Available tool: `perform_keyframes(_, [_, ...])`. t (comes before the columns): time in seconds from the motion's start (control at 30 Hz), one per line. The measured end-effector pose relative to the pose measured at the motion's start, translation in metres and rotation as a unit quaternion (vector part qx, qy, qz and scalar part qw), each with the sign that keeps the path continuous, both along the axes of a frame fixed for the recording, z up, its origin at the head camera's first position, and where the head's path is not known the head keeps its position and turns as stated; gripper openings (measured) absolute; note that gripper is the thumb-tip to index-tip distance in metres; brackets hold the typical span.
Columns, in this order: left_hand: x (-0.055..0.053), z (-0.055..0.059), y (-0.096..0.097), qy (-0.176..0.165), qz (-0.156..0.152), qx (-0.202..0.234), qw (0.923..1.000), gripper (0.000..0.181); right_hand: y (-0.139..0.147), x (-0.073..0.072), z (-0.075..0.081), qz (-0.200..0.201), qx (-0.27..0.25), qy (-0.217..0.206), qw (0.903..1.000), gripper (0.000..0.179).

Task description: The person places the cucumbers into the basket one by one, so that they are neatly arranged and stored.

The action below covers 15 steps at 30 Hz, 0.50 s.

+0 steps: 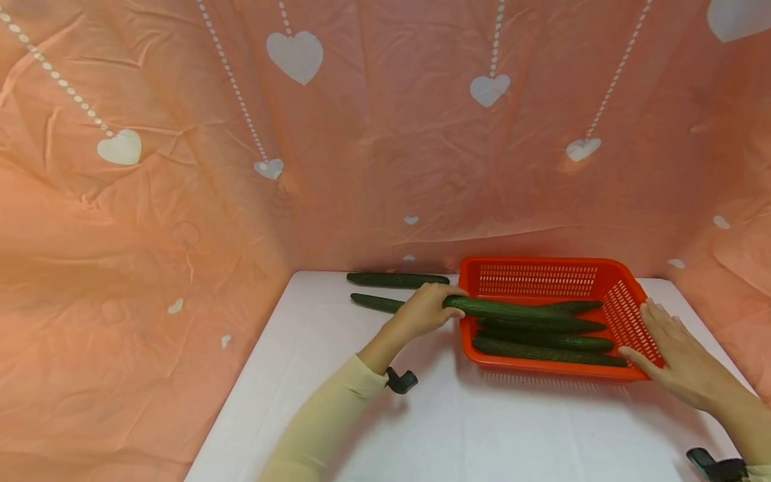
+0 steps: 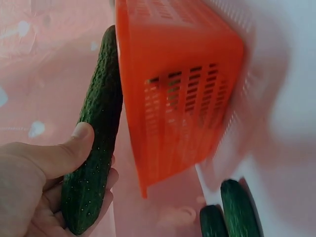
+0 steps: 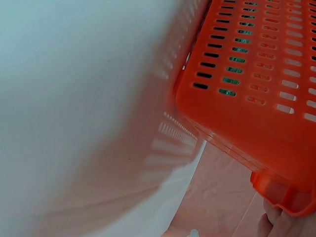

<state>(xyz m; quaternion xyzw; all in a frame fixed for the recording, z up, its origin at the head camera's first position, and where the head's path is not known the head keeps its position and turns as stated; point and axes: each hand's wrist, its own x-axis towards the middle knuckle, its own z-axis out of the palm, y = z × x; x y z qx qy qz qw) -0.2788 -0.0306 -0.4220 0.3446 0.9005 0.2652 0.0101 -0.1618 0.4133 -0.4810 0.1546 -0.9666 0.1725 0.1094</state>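
Note:
My left hand (image 1: pixel 426 309) grips one end of a green cucumber (image 1: pixel 506 309), with the thumb over one side in the left wrist view. That cucumber reaches over the left rim of a red plastic basket (image 1: pixel 542 365). Inside the basket lie several more cucumbers (image 1: pixel 551 355), side by side. At the basket's right end, my right hand (image 1: pixel 687 361) rests on the rim, its fingers extended and the thumb reaching over the inner edge. The right wrist view shows only a few fingers (image 3: pixel 281 224) by the basket's edge.
Two cucumbers lie on the white table left of the basket: one at the back edge (image 1: pixel 391 280), the other (image 1: pixel 375 302) partly behind my left hand. A pink cloth (image 1: pixel 385 134) with white hearts hangs behind and beside the table (image 1: pixel 337 375).

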Motion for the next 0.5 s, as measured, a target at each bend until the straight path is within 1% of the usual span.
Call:
perform_keyframes(0.3, [0.002,-0.005,0.032,-0.016,0.000,-0.029,0.9995,0.040,-0.001,0.001,0.001,0.001,0.004,0.001,1.0000,0.095])
perform_keyframes(0.5, [0.003,-0.010,0.051,-0.023,-0.003,-0.035,0.9991,0.038,-0.001,0.000,0.000,-0.003,0.004,-0.002,1.0000,0.096])
